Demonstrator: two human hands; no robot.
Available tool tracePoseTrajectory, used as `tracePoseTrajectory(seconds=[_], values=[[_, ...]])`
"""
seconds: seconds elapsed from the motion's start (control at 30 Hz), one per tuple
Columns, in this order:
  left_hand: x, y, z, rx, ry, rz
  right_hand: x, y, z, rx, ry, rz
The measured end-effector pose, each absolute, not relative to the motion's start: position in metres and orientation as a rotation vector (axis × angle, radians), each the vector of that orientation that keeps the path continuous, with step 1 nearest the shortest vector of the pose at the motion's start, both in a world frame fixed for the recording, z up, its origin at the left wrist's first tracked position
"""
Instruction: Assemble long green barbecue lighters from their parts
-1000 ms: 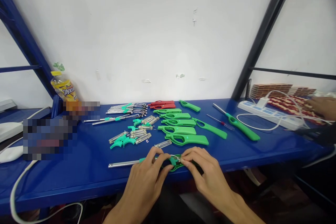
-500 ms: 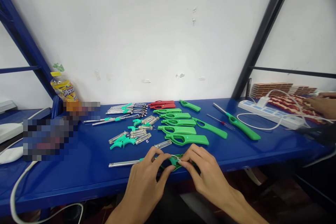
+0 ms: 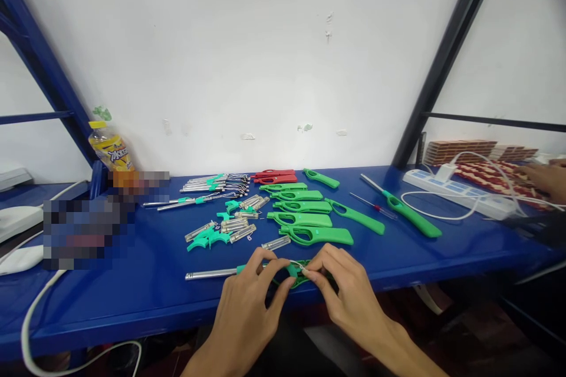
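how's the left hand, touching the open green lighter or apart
Touching: the head view shows the left hand pinching the open green lighter beside its metal tube.

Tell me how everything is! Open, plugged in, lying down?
Held green casing: open
Left hand: gripping it
Right hand: pinching white wire
Loose green casings: lying down
Red casings: lying down
Metal rods: lying down
Clear-handled tool: lying down
Bottle: capped
Power strip: white plug inserted

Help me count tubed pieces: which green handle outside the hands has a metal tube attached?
The rightmost green handle, beside the power strip: a metal tube extends from its far end; the other loose green handles show none.
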State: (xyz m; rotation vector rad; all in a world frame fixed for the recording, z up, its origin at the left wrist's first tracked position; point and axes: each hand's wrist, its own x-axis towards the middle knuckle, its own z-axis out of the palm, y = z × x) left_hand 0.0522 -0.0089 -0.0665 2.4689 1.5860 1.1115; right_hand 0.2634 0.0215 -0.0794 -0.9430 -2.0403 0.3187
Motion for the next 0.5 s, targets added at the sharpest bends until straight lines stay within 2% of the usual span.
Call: tracePoseTrajectory(seconds=[0.5], values=[[0.0548, -0.0079, -0.0702, 2.463, 1.593, 1.132, 0.2631, 0.0209, -0.0803, -0.881, -2.099, 0.213]])
